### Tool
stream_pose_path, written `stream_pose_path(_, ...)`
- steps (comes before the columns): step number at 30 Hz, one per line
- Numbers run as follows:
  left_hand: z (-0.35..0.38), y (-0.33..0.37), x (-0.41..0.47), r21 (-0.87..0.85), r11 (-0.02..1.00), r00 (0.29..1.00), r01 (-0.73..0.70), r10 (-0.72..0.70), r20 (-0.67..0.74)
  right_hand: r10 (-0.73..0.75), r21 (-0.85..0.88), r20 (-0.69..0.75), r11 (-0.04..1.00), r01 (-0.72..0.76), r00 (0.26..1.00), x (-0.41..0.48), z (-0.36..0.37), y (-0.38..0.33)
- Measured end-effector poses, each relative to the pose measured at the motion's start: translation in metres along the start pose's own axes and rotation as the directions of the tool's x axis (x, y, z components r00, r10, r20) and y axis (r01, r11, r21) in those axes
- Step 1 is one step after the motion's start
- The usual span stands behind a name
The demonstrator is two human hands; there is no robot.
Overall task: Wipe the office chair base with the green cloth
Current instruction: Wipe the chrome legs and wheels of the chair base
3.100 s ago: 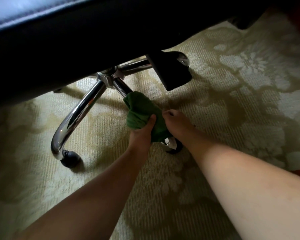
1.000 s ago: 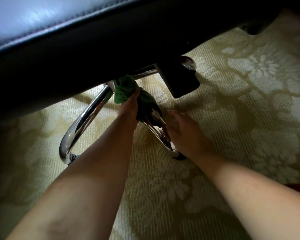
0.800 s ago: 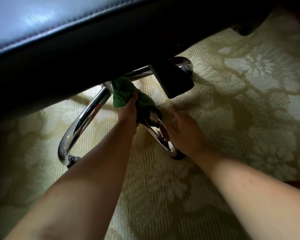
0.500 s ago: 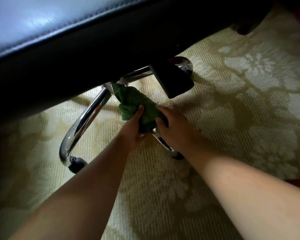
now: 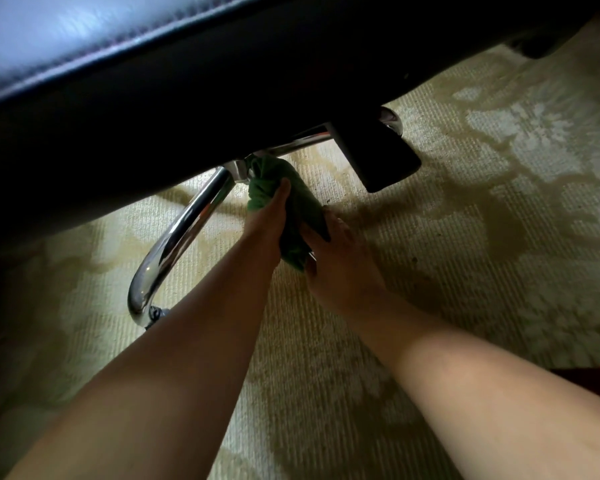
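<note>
Head: left hand (image 5: 267,223) grips green cloth (image 5: 302,206); right hand (image 5: 343,261) too.

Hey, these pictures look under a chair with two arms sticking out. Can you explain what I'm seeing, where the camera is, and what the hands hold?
There is no machine here: the camera sits on a person's head, looking forward and down, so both bare arms reach in from the bottom. Every picture comes from that one head view. The dark mass across the top is the office chair seat, seen close up. Under it the shiny chrome chair base spreads over a pale patterned carpet, with a small caster at the end of the leg on the left. The left hand grips a green cloth wrapped round another leg near the hub, and the right hand holds the cloth's lower end. That leg is mostly hidden.
</note>
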State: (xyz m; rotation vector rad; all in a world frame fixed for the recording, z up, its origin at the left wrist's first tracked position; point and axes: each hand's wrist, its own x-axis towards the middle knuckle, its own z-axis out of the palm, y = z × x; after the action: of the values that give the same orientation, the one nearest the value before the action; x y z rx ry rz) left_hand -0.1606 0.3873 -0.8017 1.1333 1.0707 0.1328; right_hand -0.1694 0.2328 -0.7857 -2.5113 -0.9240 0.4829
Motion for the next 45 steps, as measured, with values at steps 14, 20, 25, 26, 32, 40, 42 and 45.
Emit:
stream_pose_path(14, 0.021, 0.021, 0.027, 0.165, 0.983, 0.980, -0.085, 0.112, -0.165, -0.009, 0.008, 0.062, 1.000, 0.009, 0.998, 0.005, -0.005, -0.002)
stream_pose_path(20, 0.021, 0.020, 0.021, 0.033, 0.999, 0.981, -0.037, 0.042, -0.190, -0.010, -0.007, 0.059, 1.000, 0.011, 0.998, -0.001, -0.014, -0.004)
stream_pose_path(25, 0.005, 0.011, 0.026, -0.070, 0.997, 0.993, -0.024, 0.015, -0.117, -0.020, 0.025, 0.002, 0.999, 0.020, 1.000, -0.003, -0.018, -0.004)
stream_pose_path(26, 0.002, 0.010, 0.024, -0.077, 0.997, 0.995, -0.017, 0.009, -0.102, -0.019, 0.030, -0.001, 0.999, 0.019, 1.000, -0.004, -0.019, -0.004)
stream_pose_path(32, -0.014, 0.006, 0.014, -0.028, 1.000, 0.995, -0.014, 0.012, -0.099, -0.011, 0.008, 0.028, 1.000, 0.011, 1.000, -0.003, -0.021, -0.009)
stream_pose_path(40, -0.018, -0.006, -0.003, 0.028, 0.999, 0.998, 0.035, -0.033, -0.062, 0.019, 0.003, 0.020, 1.000, -0.019, 1.000, 0.003, -0.017, -0.012)
stream_pose_path(42, -0.020, -0.016, -0.007, 0.001, 0.998, 0.998, 0.058, -0.058, -0.014, 0.029, -0.002, 0.030, 1.000, -0.029, 0.999, 0.005, -0.015, -0.011)
stream_pose_path(45, -0.023, -0.027, -0.010, -0.040, 0.996, 0.997, 0.076, -0.074, 0.033, 0.036, -0.021, 0.050, 0.999, -0.035, 0.998, 0.006, -0.011, -0.010)
